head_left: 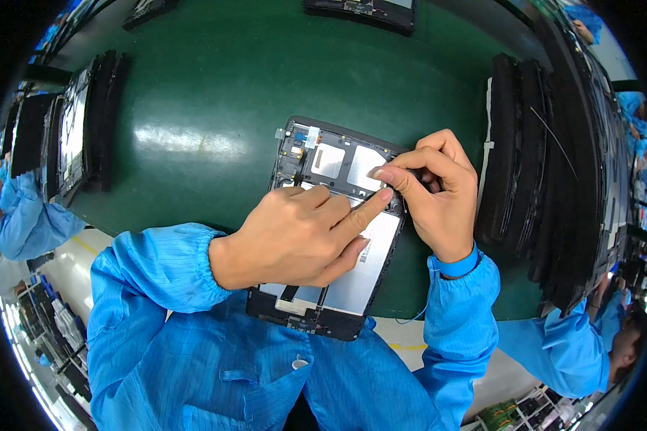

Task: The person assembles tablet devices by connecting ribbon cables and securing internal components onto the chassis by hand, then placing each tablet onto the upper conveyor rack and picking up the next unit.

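My left hand [298, 233] pressed its forefinger on the opened tablet [331, 223]; my right hand [435, 190] pinched a small part at its edge. The tablet lay under both on the green worktop [194, 108]. Steady pressure advisable.

A: How many opened tablet frames with bare metal plates lie flat on the green belt?
B: One, the black-rimmed open tablet chassis [338, 251] under two bare hands, a left hand [302, 233] and a right hand [435, 190].
A: And stacks of dark panels?
B: Two stand on edge: a left row of black panels [79, 126] and a longer right row of black panels [546, 179]. Two more dark units lie at the far edge.
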A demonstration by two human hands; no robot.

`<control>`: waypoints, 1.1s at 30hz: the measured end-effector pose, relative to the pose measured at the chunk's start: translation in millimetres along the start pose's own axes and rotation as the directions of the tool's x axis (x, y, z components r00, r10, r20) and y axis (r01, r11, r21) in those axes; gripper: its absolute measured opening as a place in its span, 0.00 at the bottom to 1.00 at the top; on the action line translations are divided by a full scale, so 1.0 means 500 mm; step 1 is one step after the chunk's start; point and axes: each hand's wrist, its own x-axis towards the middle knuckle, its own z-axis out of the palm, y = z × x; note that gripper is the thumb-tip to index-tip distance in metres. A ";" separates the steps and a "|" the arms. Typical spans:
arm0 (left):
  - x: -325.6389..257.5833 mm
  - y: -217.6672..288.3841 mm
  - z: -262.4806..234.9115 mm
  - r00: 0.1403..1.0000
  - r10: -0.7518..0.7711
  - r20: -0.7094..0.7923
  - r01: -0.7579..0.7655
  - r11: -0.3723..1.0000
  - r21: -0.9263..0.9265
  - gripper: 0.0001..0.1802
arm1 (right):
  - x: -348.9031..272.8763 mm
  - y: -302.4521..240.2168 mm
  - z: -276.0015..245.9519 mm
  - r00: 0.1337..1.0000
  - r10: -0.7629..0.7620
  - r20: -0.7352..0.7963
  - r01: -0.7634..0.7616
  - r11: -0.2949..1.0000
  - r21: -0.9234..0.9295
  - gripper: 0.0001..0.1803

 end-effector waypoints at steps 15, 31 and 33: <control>0.007 -0.026 0.000 0.996 0.051 -0.073 -0.058 0.994 -0.094 0.26 | 0.007 -0.008 0.032 0.998 0.004 -0.067 -0.004 1.000 0.008 0.09; 0.023 -0.030 0.000 0.992 0.080 -0.093 -0.087 0.993 -0.077 0.22 | -0.009 -0.042 -0.060 0.777 0.410 0.477 -0.573 0.774 0.269 0.40; 0.020 -0.031 0.002 0.993 0.075 -0.089 -0.082 0.993 -0.083 0.22 | -0.008 -0.029 -0.057 0.770 0.405 0.493 -0.585 0.756 0.293 0.41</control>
